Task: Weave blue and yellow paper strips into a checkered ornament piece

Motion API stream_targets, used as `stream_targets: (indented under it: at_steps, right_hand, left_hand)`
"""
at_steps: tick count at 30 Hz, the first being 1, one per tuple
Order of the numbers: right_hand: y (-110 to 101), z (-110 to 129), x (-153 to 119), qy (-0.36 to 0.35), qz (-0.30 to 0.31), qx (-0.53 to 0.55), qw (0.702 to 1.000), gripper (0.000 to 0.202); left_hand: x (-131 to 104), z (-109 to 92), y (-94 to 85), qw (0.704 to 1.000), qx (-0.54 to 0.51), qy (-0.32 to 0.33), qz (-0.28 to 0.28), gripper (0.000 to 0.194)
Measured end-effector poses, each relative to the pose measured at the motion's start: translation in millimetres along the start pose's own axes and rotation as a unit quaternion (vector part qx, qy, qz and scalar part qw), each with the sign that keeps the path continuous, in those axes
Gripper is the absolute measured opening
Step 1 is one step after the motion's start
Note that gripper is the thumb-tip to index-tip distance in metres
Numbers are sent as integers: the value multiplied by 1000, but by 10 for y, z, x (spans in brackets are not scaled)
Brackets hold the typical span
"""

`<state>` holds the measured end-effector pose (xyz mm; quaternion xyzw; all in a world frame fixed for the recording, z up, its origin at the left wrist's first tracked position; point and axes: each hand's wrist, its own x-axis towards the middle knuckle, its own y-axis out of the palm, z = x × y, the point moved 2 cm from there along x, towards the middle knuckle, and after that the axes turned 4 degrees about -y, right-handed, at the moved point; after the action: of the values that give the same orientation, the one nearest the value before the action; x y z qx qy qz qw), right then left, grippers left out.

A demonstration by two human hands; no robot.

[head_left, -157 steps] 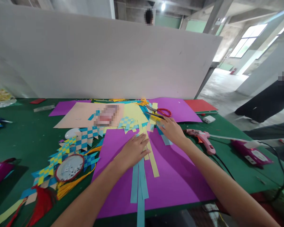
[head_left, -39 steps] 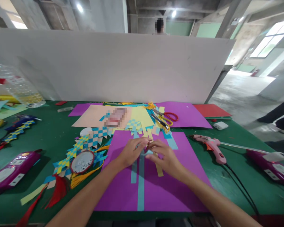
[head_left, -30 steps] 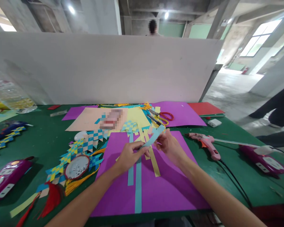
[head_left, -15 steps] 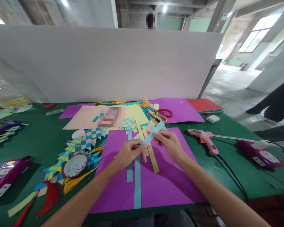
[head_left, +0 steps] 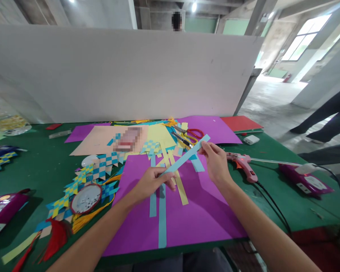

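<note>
A light blue paper strip (head_left: 185,156) slants up to the right above the purple sheet (head_left: 198,215). Its lower left end is pinched by my left hand (head_left: 155,181). Near its upper right end, my right hand (head_left: 215,160) pinches it between thumb and fingers. Beneath my hands, two more blue strips lie on the sheet, a long one (head_left: 162,223) and a shorter one (head_left: 153,202). A yellow strip (head_left: 181,189) lies to the right of them. Behind the held strip sits a short blue piece (head_left: 198,165).
Red-handled scissors (head_left: 195,133) and a cutter knife (head_left: 182,139) lie behind. A pink glue gun (head_left: 248,169) with its cable is at right, by a purple power strip (head_left: 304,179). Woven paper pieces (head_left: 83,177), a round white dish (head_left: 86,198) and a red tassel (head_left: 56,238) lie left.
My right hand has moved to the right and slightly up along the strip, and more of the strip now shows between my hands. The camera view has shifted a little.
</note>
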<state>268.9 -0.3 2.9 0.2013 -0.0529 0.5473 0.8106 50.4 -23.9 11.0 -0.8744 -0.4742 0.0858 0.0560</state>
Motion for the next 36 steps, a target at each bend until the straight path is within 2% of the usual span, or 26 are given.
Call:
stream_targets:
  at_steps: [2, 6, 12, 16, 20, 23, 26, 29, 36]
  right_hand:
    - [-22, -18, 11, -4, -16, -4, 1000, 29]
    - [-58, -53, 31, -7, -31, -3, 999, 33]
    - [-74, -73, 56, -6, -27, -10, 1000, 36]
    - [-56, -67, 46, -3, -14, -31, 999, 37]
    - [-14, -47, 1, -2, 16, -79, 997, 35]
    - [39, -23, -65, -7, 51, -140, 989, 35]
    - [109, 4, -138, -16, 82, -206, 975, 33]
    - [178, 25, -188, -28, 106, -249, 962, 33]
    - [241, 6, -239, -27, 175, -252, 951, 32]
  left_hand:
    - [2, 1, -12, 999, -38, 3, -25, 28]
    - [9, 29, -55, 990, -116, 41, -67, 33]
    - [-18, 74, -130, 976, -157, 104, -106, 18]
    - [-51, 70, -140, 978, -154, 115, -85, 23]
    - [-78, 41, -105, 977, -165, 133, -24, 19]
    - [-103, 14, -76, 970, -192, 145, 20, 27]
    - [-129, -16, -50, 965, -217, 136, 59, 40]
    - [-140, -45, -19, 974, -185, 109, 66, 35]
    - [-87, -31, 17, 996, -82, 22, -38, 19]
